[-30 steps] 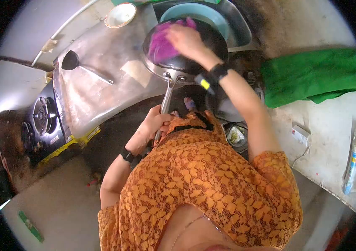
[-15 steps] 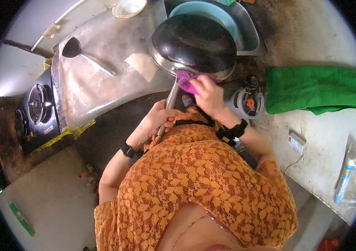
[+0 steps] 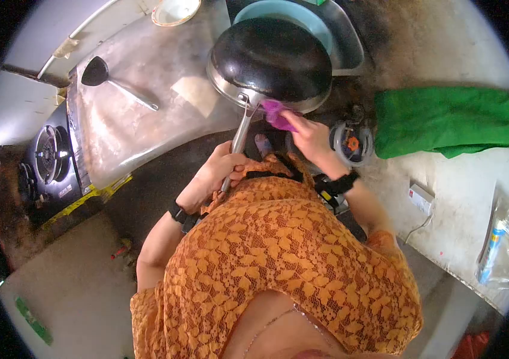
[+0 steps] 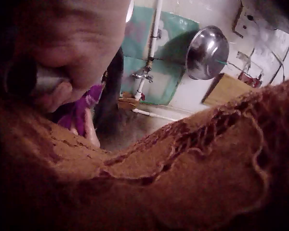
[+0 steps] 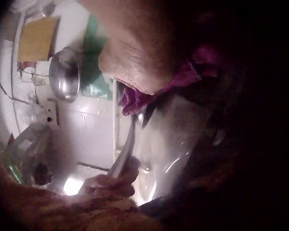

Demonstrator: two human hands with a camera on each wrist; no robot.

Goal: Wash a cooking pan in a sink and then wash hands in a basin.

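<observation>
A wok (image 3: 272,60) is held bottom up, its dark outside facing the head camera. The left hand (image 3: 221,166) grips its metal handle (image 3: 242,133) near the end; in the left wrist view that hand (image 4: 77,38) is curled round the tube-like handle end. The right hand (image 3: 313,142) pinches a purple cloth (image 3: 277,115) against the wok's rim, just right of where the handle joins. In the right wrist view the cloth (image 5: 137,100) sticks out from under the right hand (image 5: 135,57), its fingertips hidden.
Behind the wok a blue basin (image 3: 290,11) sits in a metal sink (image 3: 347,42). On the left counter (image 3: 129,134) lie a ladle (image 3: 126,90) and a bowl (image 3: 175,11). A gas stove (image 3: 54,155) stands far left, a green cloth (image 3: 440,119) lies at right.
The right hand has brought the purple cloth from the wok's dark bottom down to the rim beside the handle. The left hand keeps its grip on the handle.
</observation>
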